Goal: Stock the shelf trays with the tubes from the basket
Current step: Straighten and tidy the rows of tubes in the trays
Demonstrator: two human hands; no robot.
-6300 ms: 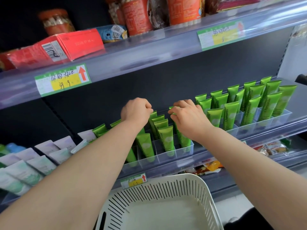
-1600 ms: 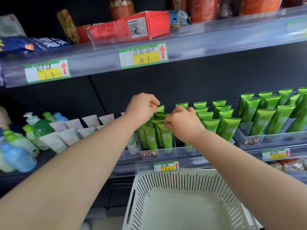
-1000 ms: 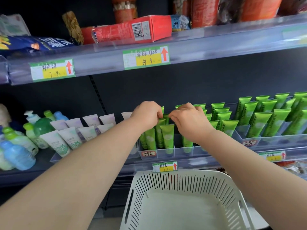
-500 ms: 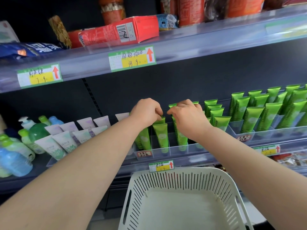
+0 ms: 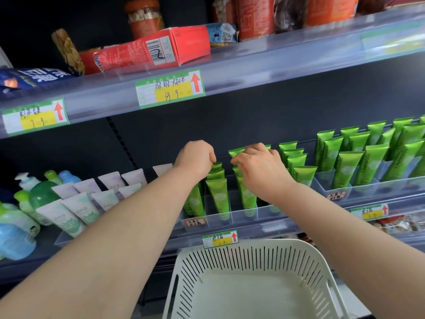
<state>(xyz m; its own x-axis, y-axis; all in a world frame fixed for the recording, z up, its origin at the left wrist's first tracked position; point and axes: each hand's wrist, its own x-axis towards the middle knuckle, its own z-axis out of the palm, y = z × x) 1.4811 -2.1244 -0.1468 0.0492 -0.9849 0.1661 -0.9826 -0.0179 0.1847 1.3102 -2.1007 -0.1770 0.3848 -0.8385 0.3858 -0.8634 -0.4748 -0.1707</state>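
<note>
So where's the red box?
In the head view, the red box lies on the top shelf, left of centre, in front of the orange-lidded jar, above a yellow price tag.

Red box [image 5: 151,50], lidded jar [image 5: 143,18], blue bottle [image 5: 13,240]

Clear rm above green tubes [image 5: 217,194] (upper shelf [image 5: 276,65] caps it)

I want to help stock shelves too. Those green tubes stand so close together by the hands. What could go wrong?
The green tubes stand upright, packed tight in the clear tray, so a nudge from the left hand or right hand could topple a row. The pinched tube in the right hand might wedge in crooked. A knocked tube could fall past the white basket below.
</note>
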